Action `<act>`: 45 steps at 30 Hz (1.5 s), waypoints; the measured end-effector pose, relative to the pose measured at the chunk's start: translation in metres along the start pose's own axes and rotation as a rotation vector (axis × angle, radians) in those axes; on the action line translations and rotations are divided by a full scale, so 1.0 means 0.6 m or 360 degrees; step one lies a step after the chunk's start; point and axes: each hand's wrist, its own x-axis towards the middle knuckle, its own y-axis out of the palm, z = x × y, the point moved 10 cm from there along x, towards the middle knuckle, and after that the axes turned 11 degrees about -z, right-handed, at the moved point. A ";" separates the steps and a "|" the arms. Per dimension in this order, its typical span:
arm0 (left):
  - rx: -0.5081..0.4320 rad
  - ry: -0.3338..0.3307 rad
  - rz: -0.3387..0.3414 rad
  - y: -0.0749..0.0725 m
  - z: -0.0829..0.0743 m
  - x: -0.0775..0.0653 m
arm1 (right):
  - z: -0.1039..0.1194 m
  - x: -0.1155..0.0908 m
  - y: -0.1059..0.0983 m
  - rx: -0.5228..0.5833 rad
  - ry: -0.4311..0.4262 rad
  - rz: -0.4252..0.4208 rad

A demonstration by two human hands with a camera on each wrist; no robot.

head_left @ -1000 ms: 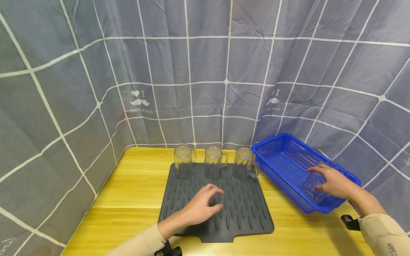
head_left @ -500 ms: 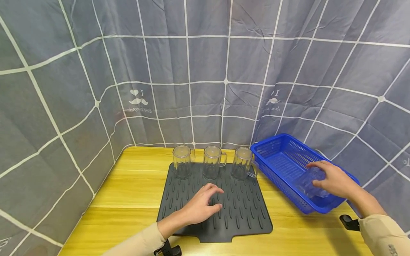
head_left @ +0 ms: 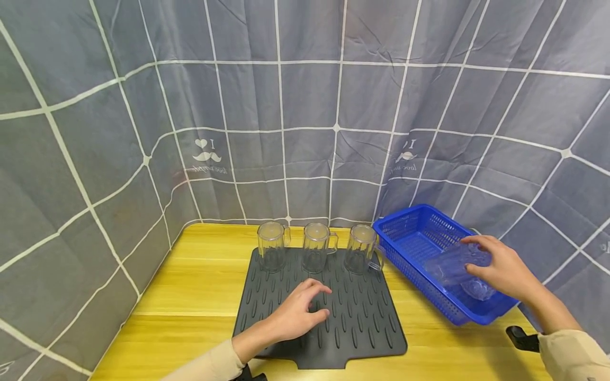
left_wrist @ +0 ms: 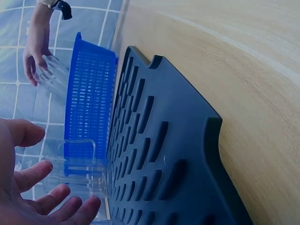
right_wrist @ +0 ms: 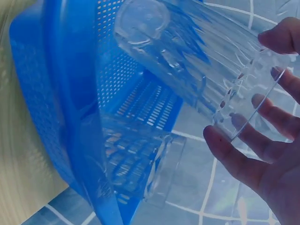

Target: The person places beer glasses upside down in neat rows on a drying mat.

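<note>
- The right hand (head_left: 505, 267) holds a clear glass (head_left: 450, 263), thumb on one side and fingers spread along the other, all near one end.
- That glass is tilted over the blue basket (left_wrist: 91, 84), its far end pointing away from the palm; whether the gripped end is mouth or base, I cannot tell.
- It looks stiff and fragile, probably fairly weighty, and the smooth wall could slip if wet. With the hold so near one end, the far end may want to dip; a grip around the middle would likely balance better, pressed firmly but not hard.
- Another clear glass (right_wrist: 136, 159) lies in the basket below; a knock between the two could chip either.
- The left hand (head_left: 297, 312) is over the dark mat (head_left: 352, 317), thumb and fingers well apart, holding nothing.
- Along the mat's far edge stand a left mug (head_left: 272, 246), a middle mug (head_left: 316, 247) and a right mug (head_left: 360, 248), all with handles that should suit a hooked finger.
</note>
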 end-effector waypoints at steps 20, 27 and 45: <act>-0.0021 -0.0005 0.0002 0.000 0.003 -0.005 | 0.016 0.000 -0.033 0.0158 0.0114 -0.0215; 0.0003 0.0001 0.0007 -0.001 0.003 -0.002 | 0.022 -0.006 -0.032 0.0286 0.0200 -0.0222; 0.0000 -0.0004 0.0017 0.002 0.001 -0.001 | 0.056 -0.026 0.000 0.0557 0.0266 -0.0183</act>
